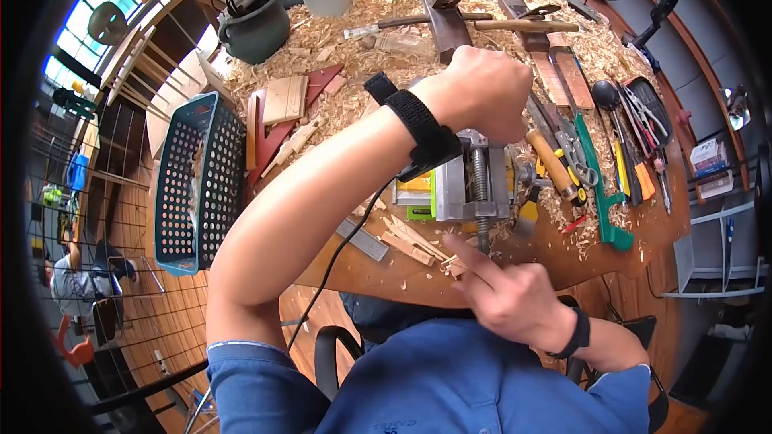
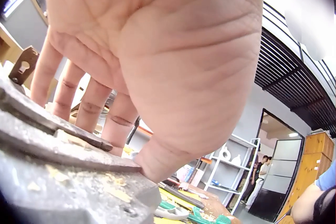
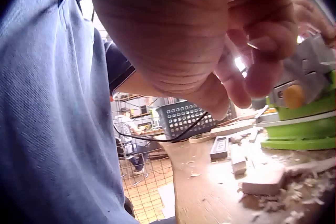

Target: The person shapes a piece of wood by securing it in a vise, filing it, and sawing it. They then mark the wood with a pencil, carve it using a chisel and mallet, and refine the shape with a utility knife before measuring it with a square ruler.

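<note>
A metal vise (image 1: pixel 476 185) stands near the table's front edge, its screw towards the person. The left hand (image 1: pixel 486 92) is over its far end; in the left wrist view, the left hand (image 2: pixel 152 61) bends its fingers and thumb down around the grey metal (image 2: pixel 79 155), their tips hidden behind it. Below the screw's near end, the right hand (image 1: pixel 515 301) has its index finger extended and the others loosely bent. From the right wrist, the right hand (image 3: pixel 210 40) shows nothing between its fingers, beside the vise's green base (image 3: pixel 302 129).
Wood strips (image 1: pixel 410 243) and a metal plate (image 1: pixel 362 239) lie left of the vise. A perforated basket (image 1: pixel 221 185) stands at the left. Wooden-handled tools (image 1: pixel 551 162), a green tool (image 1: pixel 595 185) and pliers (image 1: pixel 643 112) lie at the right. Shavings (image 1: pixel 370 0) cover the table's far part.
</note>
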A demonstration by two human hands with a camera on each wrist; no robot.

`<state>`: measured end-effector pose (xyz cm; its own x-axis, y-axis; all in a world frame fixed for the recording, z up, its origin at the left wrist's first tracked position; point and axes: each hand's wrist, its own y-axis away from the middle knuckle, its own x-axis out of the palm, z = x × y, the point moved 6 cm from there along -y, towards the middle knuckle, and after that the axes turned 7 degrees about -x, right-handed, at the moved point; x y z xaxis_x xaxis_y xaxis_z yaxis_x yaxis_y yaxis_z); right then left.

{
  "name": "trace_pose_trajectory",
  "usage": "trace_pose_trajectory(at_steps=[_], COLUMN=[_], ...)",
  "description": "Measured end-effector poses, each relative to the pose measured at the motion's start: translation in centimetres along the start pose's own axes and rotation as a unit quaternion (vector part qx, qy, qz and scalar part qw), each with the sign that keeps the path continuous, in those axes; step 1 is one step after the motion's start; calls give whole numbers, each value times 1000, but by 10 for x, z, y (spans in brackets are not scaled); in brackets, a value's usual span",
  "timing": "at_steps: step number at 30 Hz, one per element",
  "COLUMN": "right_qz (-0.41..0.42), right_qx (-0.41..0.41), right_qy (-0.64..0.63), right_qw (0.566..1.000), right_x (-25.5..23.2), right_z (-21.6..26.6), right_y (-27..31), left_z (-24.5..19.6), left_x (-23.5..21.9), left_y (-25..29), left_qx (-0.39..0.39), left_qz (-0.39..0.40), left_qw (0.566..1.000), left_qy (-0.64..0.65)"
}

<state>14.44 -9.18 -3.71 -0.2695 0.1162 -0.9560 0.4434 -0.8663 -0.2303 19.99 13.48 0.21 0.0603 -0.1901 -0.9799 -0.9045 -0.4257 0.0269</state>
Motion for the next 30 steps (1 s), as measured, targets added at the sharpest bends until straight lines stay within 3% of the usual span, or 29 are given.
trace_pose_trajectory(at_steps=[5, 8, 10, 13, 16, 18, 20, 22, 23, 24, 26, 28, 30], right_qz=[-19, -98, -94, -38, -109, -138, -144, -144, -147, -151, -165, -178, -187], right_qx=[82, 155, 108, 103, 127, 158, 167, 176, 165, 152, 143, 157, 179], right_qy=[-64, -194, -247, -394, -327, -366, -376, -390, -399, -407, -396, -415, -403], right_qw=[994, 964, 958, 912, 930, 906, 900, 892, 890, 888, 892, 878, 878], right_x=[-10, -17, -13, 6, 15, 12, 3, 0, 0, 0, -2, -1, -16], right_z=[-39, -50, -40, -30, -40, -48, -54, -59, -60, -61, -69, -85, -105], right_y=[31, 34, 35, 30, 35, 42, 48, 54, 56, 58, 63, 70, 79], left_z=[-6, -13, -19, -28, -42, -41, -25, -2, 14, 27, 51, 57, 73], left_x=[-2, -6, -8, -25, -60, -77, -95, -108, -110, -111, -111, -120, -117], left_y=[-3, -1, 3, 1, 22, 42, 60, 88, 102, 114, 136, 140, 145], left_qx=[30, 54, 70, 42, 55, 57, 94, 30, 29, 26, -63, 45, 136], left_qz=[1, -39, -38, -97, -175, -222, -245, -357, -354, -348, -435, -385, -334], left_qw=[999, 997, 995, 994, 969, 913, 880, 854, 826, 795, 673, 631, 621], left_qy=[-24, -38, -52, 25, 163, 338, 397, 378, 439, 496, 595, 672, 695])
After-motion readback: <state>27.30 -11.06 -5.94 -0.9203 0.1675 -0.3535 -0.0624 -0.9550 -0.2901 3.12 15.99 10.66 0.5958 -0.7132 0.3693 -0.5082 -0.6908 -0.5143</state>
